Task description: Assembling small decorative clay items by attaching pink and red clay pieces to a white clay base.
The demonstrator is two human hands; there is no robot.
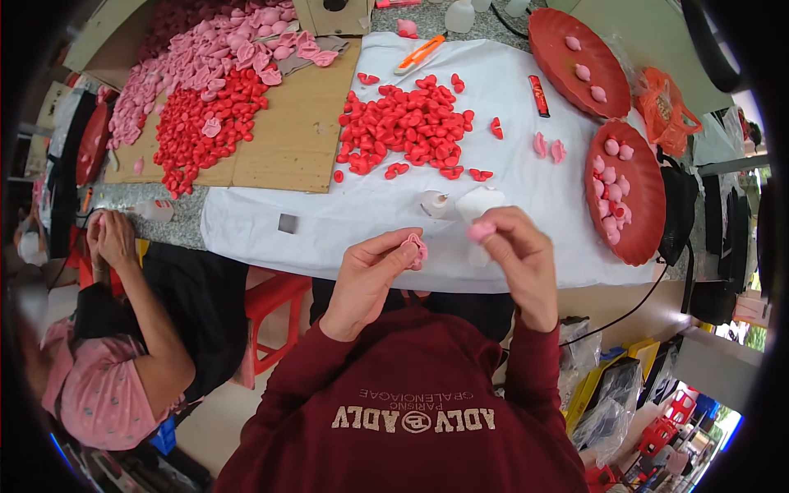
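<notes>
My left hand [367, 278] pinches a small hollow pink plastic piece [418, 250], its open side showing. My right hand [523, 261] grips a rounded pink piece [480, 231] between thumb and fingertips, a short way to the right of the other piece. Both hands are above the near edge of the white cloth [271, 222]. Just beyond them stands a small white squeeze bottle [434, 203] with a pointed tip. A white object [482, 200] beside it is partly covered by my right hand. Farther off lies a heap of small red pieces [403, 127].
Two red scalloped trays [641, 238] at right hold assembled pink pieces [614, 193]. Loose pink pieces [558, 151], a red tube [539, 96] and an orange utility knife [420, 54] lie on the cloth. Pink and red heaps cover cardboard [300, 156] at left. A co-worker [123, 353] sits at left.
</notes>
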